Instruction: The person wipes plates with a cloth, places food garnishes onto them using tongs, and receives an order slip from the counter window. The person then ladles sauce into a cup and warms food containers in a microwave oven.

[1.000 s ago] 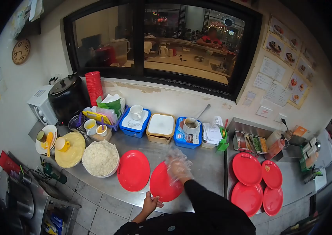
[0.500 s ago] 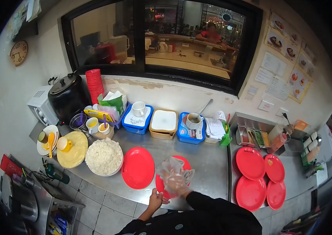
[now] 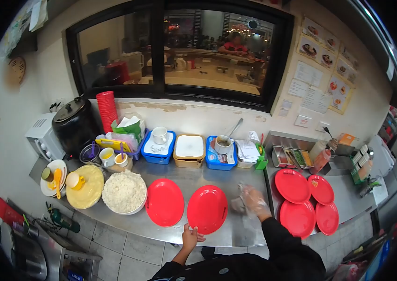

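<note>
My left hand [image 3: 191, 236] grips the near rim of a red oval plate [image 3: 207, 209] lying on the steel counter [image 3: 179, 238]. To the right of that plate, my right hand [image 3: 254, 200] wears a clear plastic glove and holds a crumpled whitish cloth [image 3: 239, 205] against the counter. A second red plate [image 3: 165, 202] lies just left of the first. Beside it stands a bowl heaped with white rice [image 3: 124, 191]. Both plates show nothing on them.
Four red plates lie at the right, one [image 3: 292, 186] near a tray of toppings [image 3: 296, 157]. Along the wall stand lidded tubs [image 3: 189, 147], a cup with a spoon [image 3: 223, 144], a black cooker [image 3: 76, 124] and stacked red cups [image 3: 108, 111]. A person [image 3: 234, 45] shows through the window.
My right hand has moved with the cloth off the plate, to the right onto the counter. My left hand stays at the plate's near rim. The camera view has shifted slightly.
</note>
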A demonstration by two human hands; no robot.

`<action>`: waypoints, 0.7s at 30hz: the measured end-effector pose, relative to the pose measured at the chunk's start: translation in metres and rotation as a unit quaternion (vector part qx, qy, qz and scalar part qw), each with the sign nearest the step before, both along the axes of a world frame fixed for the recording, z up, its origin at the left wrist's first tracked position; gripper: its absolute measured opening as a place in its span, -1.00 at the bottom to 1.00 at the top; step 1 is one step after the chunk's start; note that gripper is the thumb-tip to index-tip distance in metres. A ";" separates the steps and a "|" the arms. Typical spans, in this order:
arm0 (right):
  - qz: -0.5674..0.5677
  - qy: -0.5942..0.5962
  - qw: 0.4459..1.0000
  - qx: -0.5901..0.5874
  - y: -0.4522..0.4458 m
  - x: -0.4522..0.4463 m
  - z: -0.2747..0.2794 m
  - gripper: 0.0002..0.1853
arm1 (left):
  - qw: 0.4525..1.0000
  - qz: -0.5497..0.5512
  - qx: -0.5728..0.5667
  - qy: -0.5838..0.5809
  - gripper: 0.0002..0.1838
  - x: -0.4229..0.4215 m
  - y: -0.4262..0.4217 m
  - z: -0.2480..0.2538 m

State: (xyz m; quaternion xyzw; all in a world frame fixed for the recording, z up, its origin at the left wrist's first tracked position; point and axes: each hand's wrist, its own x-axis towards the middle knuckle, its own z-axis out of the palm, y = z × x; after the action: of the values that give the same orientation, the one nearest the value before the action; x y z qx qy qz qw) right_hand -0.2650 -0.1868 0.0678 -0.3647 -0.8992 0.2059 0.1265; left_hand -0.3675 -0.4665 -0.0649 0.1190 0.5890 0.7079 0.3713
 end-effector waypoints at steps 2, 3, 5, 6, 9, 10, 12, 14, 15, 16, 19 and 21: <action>-0.060 0.071 0.995 -0.029 -0.022 0.048 0.037 -0.55 | 0.999 -0.011 -0.042 0.015 -0.43 0.004 -0.001 0.005; -0.131 0.127 0.980 -0.078 -0.032 0.069 0.053 -0.52 | 0.999 -0.022 -0.048 0.010 -0.43 0.007 0.000 0.008; -0.124 0.187 0.958 -0.178 -0.048 0.105 0.087 -0.53 | 0.996 -0.002 -0.056 0.067 -0.31 0.011 0.002 0.012; -0.105 0.254 0.923 -0.268 -0.054 0.120 0.105 -0.53 | 0.997 0.005 -0.055 0.049 -0.27 0.010 0.001 0.010; -0.056 0.471 0.741 -0.475 -0.048 0.172 0.139 -0.45 | 0.999 0.033 -0.022 0.033 -0.42 0.010 0.001 -0.001; -0.038 0.457 0.750 -0.476 -0.035 0.189 0.139 -0.38 | 0.997 0.053 -0.031 0.039 -0.48 0.014 0.003 0.010; -0.053 0.415 0.809 -0.412 -0.012 0.215 0.147 -0.25 | 0.993 0.081 -0.043 0.070 -0.57 0.019 0.008 0.010; -0.100 0.390 0.850 -0.341 0.011 0.238 0.167 -0.21 | 0.988 0.124 -0.064 0.072 -0.60 0.021 0.012 0.005; -0.110 0.311 0.912 -0.244 0.027 0.251 0.180 -0.24 | 0.985 0.132 -0.074 0.078 -0.61 0.020 0.012 0.003; -0.115 0.302 0.923 -0.210 0.050 0.262 0.188 -0.29 | 0.983 0.142 -0.085 0.085 -0.62 0.018 0.013 -0.002; -0.159 0.259 0.953 0.008 0.141 0.303 0.205 -0.41 | 0.958 0.150 -0.157 0.187 -0.56 -0.002 -0.002 -0.039; -0.200 0.116 0.918 0.321 0.220 0.341 0.220 -0.44 | 0.962 0.175 -0.146 0.150 -0.56 0.013 0.006 -0.022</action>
State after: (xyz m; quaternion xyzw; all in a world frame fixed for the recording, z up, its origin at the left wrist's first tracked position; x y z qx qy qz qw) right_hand 0.0763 0.0333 0.2883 -0.4508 -0.8043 -0.0826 0.3783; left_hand -0.3549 -0.4608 -0.0873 0.0632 0.7466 0.6422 0.1619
